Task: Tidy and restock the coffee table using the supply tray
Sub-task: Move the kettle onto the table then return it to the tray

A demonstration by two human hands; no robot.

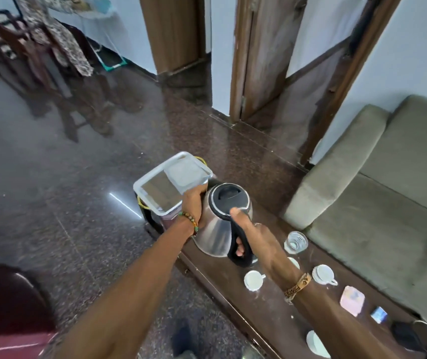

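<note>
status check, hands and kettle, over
Right hand grip shut on kettle handle. Left hand on the tray edge, grip unclear. Glass and cups close by on coffee table.

The kettle [216, 224] stands at the far end of the desk [222, 288], with the tray [172, 181] just beyond it to the left. Nearer, a glass [296, 242] and two cups [253, 280] [324, 274] sit on the desk to the kettle's right and front. The sofa [378, 193] runs along the desk's right side.
</note>
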